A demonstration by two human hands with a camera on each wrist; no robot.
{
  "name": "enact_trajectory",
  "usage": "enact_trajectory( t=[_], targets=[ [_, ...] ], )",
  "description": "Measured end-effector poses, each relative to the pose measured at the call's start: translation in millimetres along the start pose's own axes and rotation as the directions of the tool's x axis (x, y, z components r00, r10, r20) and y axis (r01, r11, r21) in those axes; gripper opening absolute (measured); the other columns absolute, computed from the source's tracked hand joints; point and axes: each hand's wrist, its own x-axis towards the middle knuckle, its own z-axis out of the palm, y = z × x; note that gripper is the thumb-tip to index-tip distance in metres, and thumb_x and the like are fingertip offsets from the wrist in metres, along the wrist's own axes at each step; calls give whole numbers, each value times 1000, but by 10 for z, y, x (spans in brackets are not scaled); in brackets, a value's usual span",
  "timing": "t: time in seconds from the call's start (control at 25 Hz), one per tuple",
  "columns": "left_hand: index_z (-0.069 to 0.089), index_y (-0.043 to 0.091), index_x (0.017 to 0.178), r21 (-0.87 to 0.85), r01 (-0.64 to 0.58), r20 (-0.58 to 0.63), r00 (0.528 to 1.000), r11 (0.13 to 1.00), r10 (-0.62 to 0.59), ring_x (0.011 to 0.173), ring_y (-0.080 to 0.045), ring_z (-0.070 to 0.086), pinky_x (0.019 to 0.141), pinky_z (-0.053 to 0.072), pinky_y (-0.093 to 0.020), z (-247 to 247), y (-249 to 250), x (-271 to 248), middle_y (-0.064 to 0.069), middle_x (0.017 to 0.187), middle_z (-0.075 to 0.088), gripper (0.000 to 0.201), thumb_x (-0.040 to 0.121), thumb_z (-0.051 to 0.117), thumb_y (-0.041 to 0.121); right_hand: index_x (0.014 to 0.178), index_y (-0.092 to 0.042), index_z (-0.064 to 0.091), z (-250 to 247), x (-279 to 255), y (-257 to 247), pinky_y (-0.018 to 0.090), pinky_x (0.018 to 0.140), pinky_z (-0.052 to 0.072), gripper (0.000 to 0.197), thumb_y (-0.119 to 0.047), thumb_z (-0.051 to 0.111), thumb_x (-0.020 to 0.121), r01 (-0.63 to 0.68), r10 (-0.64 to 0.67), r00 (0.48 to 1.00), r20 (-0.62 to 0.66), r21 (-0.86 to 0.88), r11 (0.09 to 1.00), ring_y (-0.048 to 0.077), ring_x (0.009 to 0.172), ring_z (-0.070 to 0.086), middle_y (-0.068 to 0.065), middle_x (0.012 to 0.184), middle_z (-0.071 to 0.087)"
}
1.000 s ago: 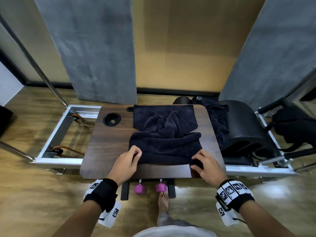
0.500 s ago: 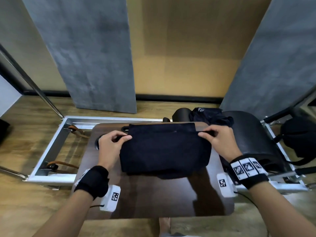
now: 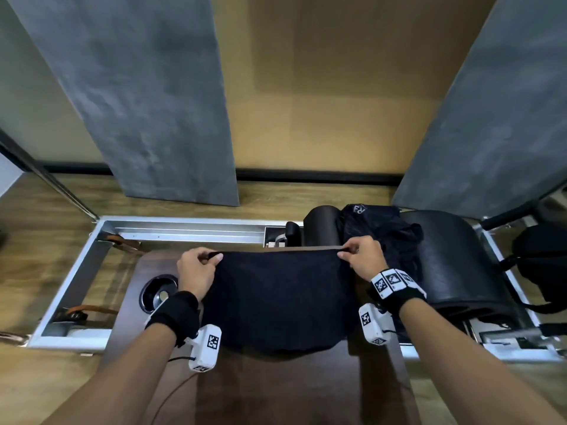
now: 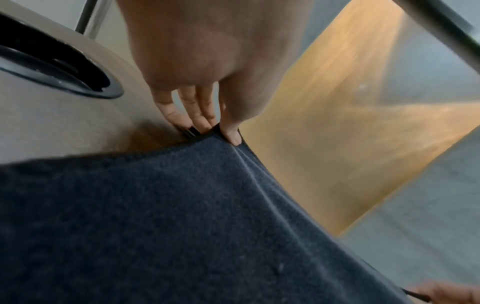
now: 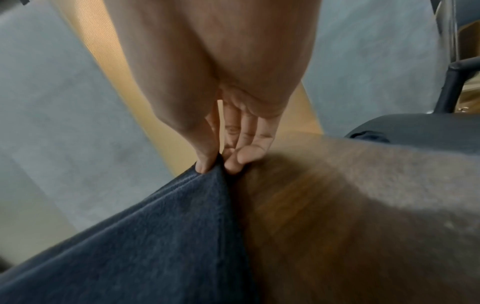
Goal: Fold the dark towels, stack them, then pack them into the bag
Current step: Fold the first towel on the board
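Observation:
A dark navy towel (image 3: 276, 299) hangs stretched between my two hands above the dark wooden table (image 3: 276, 388). My left hand (image 3: 211, 257) pinches its upper left corner between thumb and fingers (image 4: 228, 131). My right hand (image 3: 345, 252) pinches the upper right corner (image 5: 207, 164). The towel (image 4: 182, 216) hangs down toward me, and its lower edge sags just above the tabletop. More dark cloth (image 3: 380, 231) lies heaped on the black padded barrel (image 3: 454, 259) at the right. I see no bag that I can tell apart.
A round black cup recess (image 3: 158, 291) sits in the table's left part, by my left wrist. A silver metal frame (image 3: 73, 277) with brown straps surrounds the table on the wooden floor. Grey panels and a tan wall stand behind. A dark object (image 3: 540, 265) hangs at far right.
Both hands took the towel's near corners from the table, lifted it and carried it away from me; now it hangs stretched wider and higher than half a second ago.

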Motion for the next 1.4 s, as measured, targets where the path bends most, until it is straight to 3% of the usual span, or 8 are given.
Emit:
enact_trajectory(
  t=[0.16,0.32,0.64,0.76,0.92,1.0,1.16,1.4],
  targets=[
    [75,13,91,96,-4,-19,1000,995,6,79,-17,61,78,45,-27,77,-10,0,-7,98,64,9,90,83,11,93,-22,75,92,54,63,25,73,46,15,-18,86,83,21,-21,1000,-20,-6,1000,11,76,61,-12,68,59],
    [74,7,105,112,-47,-21,999,993,50,83,-19,56,76,41,-19,90,52,-82,-12,105,57,14,92,80,6,103,-22,81,121,1,89,37,83,56,19,-15,83,86,102,-103,994,-19,-42,994,15,74,62,-3,70,61],
    [69,8,92,132,-97,-31,994,986,101,92,-25,63,82,52,-38,46,59,-248,-7,102,60,11,93,79,10,89,-18,66,92,-209,-8,35,79,49,13,-8,74,91,86,-89,996,-12,-165,982,22,90,63,-6,93,57],
    [66,12,87,62,-120,-47,991,991,123,88,-29,65,82,55,-43,-66,114,-291,-9,92,68,15,93,78,6,83,-23,64,-95,-305,-90,34,76,51,22,-6,75,90,31,-33,998,-49,-32,999,24,85,65,-3,83,66],
    [75,17,92,-13,-192,-80,978,981,191,89,-24,69,82,55,-38,-428,342,-370,-6,92,74,9,91,82,12,108,-15,79,-510,-551,-261,32,88,55,19,-6,76,92,162,-157,984,-78,66,985,14,88,68,2,97,75],
    [78,20,90,-63,-234,-103,968,970,227,78,-20,69,77,54,-32,-675,540,-457,-1,87,76,7,90,82,14,102,-13,82,-753,-748,-407,29,83,53,13,-7,77,91,237,-229,966,-118,67,969,8,83,68,1,90,76],
    [70,13,89,-337,-236,-69,972,912,226,49,-29,71,38,43,-21,-1124,944,-798,-9,82,69,10,98,73,9,91,-7,77,-1188,-1227,-725,25,55,49,5,-8,81,89,282,-220,951,-217,314,907,14,54,59,7,68,70],
    [58,1,102,-570,-294,-80,949,768,304,64,-39,78,43,58,-32,-1610,1333,-1321,-21,92,68,7,105,63,5,91,-3,67,-1587,-1904,-1147,28,51,58,7,2,70,95,367,-228,927,-297,595,715,33,57,73,15,69,69]
  ],
)
